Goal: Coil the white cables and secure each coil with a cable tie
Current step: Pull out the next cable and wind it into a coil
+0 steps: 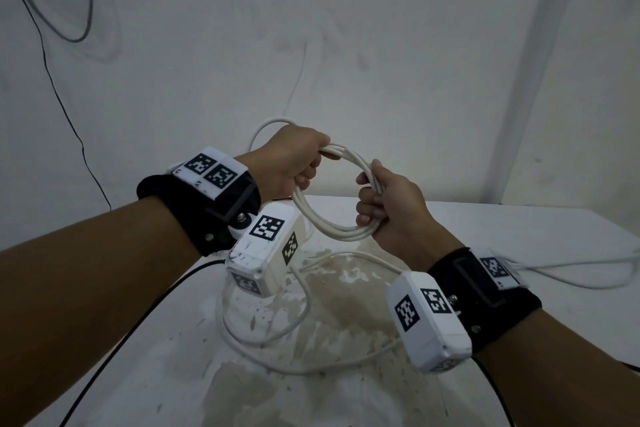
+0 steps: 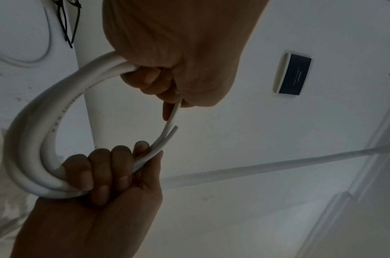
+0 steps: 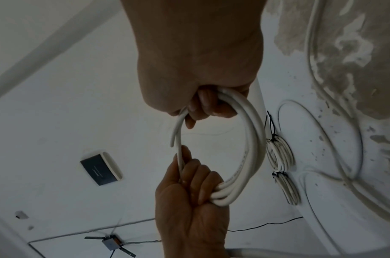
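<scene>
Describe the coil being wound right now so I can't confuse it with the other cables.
Above the stained white table, find the left hand and right hand. Between them hangs the white cable coil, several loops, gripped by both; the loose cable lies flat on the table.

- A bare, plain room, more a makeshift work corner than a lived-in home: blank white walls (image 1: 346, 28) meet in a corner, scuffed and marked.
- The white desk (image 1: 519, 236) is worn, its coating flaked off in brown patches.
- Thin black wires (image 1: 52, 80) hang loose down the wall.
- A small dark box (image 2: 294, 76) is fixed overhead on the ceiling.
</scene>
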Tool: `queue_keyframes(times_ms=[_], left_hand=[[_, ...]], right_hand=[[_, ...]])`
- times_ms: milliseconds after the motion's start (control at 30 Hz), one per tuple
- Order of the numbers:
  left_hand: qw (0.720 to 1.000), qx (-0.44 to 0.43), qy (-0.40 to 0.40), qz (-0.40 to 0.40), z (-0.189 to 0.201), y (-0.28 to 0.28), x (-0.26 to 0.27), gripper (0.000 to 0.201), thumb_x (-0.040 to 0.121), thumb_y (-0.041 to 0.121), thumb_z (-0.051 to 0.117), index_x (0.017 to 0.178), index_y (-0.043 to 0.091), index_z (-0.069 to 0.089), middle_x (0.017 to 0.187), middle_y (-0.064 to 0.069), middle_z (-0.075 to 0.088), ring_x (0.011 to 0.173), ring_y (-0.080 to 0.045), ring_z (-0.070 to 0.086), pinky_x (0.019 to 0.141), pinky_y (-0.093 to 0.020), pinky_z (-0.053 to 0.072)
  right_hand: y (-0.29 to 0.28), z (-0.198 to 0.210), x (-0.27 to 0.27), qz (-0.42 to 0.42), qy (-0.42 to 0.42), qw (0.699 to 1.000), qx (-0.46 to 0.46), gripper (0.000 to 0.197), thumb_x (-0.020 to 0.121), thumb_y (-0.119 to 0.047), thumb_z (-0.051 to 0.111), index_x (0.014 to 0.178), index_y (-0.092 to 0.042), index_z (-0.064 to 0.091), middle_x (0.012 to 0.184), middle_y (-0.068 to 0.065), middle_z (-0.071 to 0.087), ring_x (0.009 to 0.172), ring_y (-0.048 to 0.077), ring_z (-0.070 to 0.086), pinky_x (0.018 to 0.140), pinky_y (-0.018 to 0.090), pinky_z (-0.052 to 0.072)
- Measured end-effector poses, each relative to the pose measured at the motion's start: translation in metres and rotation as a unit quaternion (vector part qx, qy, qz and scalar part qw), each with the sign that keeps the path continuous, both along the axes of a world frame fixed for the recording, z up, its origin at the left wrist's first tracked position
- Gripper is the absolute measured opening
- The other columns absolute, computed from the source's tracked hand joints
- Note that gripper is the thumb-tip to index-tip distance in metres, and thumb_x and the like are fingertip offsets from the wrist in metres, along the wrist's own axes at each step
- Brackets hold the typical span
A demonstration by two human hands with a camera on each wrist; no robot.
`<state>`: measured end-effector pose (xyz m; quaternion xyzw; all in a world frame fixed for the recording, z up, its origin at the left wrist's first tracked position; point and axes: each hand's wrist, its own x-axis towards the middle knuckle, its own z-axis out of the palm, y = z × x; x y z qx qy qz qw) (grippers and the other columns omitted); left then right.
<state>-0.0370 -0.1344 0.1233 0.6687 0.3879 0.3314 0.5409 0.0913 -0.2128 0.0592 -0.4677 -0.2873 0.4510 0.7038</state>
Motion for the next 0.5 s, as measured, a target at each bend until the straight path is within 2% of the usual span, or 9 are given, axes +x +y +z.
queue_keyframes(times_ms=[100,167,233,300,400,433,500], left_hand=[[1.0,-0.006,0.006,0.011,0.0,0.0,0.001,0.028,0.099,0.017,0.045,0.088,0.005,0.067,0.049,0.005,0.034,0.04,-0.008,0.024,0.037,-0.018,0.022],[1.0,-0.01,0.006,0.016,0.002,0.0,0.002,0.021,0.099,0.016,0.047,0.085,0.01,0.061,0.049,0.005,0.034,0.038,-0.008,0.024,0.036,-0.017,0.022],[1.0,-0.008,0.008,0.009,0.002,0.0,0.001,0.016,0.099,0.016,0.049,0.085,0.014,0.055,0.047,0.005,0.033,0.037,-0.008,0.023,0.036,-0.017,0.022],[1.0,0.006,0.007,-0.013,0.002,0.001,-0.001,0.013,0.1,0.018,0.049,0.089,0.014,0.053,0.048,0.006,0.033,0.037,-0.007,0.023,0.035,-0.018,0.021],[0.997,0.048,0.008,-0.054,0.003,0.001,-0.005,0.013,0.102,0.021,0.047,0.096,0.013,0.055,0.054,0.004,0.033,0.041,-0.007,0.024,0.037,-0.019,0.02],[0.996,0.063,0.01,-0.062,0.003,0.001,-0.006,0.015,0.103,0.022,0.047,0.096,0.013,0.057,0.055,0.004,0.033,0.041,-0.008,0.024,0.038,-0.019,0.02],[0.993,0.083,0.02,-0.078,0.002,-0.001,-0.006,0.022,0.102,0.028,0.05,0.093,0.012,0.062,0.057,0.003,0.034,0.043,-0.008,0.025,0.039,-0.02,0.021]], right_hand=[[0.002,0.001,-0.003,-0.047,-0.093,0.995,-0.004,0.043,0.103,-0.043,0.044,0.091,-0.008,0.067,0.053,-0.003,0.035,0.042,0.011,0.03,0.045,0.027,0.037],[0.004,0.001,-0.003,-0.078,-0.19,0.979,0.018,0.042,0.099,-0.05,0.051,0.097,-0.012,0.069,0.056,-0.003,0.044,0.042,0.009,0.039,0.045,0.026,0.04],[0.005,0.004,-0.002,-0.078,-0.249,0.965,0.035,0.04,0.096,-0.049,0.056,0.095,-0.011,0.068,0.058,-0.002,0.046,0.041,0.009,0.041,0.043,0.025,0.039],[0.006,0.008,0.002,-0.033,-0.199,0.979,0.025,0.038,0.098,-0.045,0.056,0.089,-0.009,0.062,0.053,-0.004,0.038,0.039,0.009,0.032,0.04,0.023,0.03],[0.002,0.014,0.007,0.075,-0.042,0.996,-0.006,0.036,0.097,-0.046,0.056,0.08,-0.015,0.051,0.053,-0.007,0.028,0.042,0.008,0.019,0.038,0.02,0.019],[0.002,0.015,0.007,0.088,-0.034,0.995,-0.014,0.037,0.097,-0.046,0.056,0.078,-0.016,0.048,0.053,-0.007,0.026,0.042,0.008,0.018,0.038,0.02,0.017],[0.002,0.016,0.006,0.067,-0.09,0.993,-0.029,0.038,0.098,-0.046,0.055,0.076,-0.017,0.045,0.053,-0.007,0.024,0.042,0.009,0.017,0.036,0.02,0.016]])
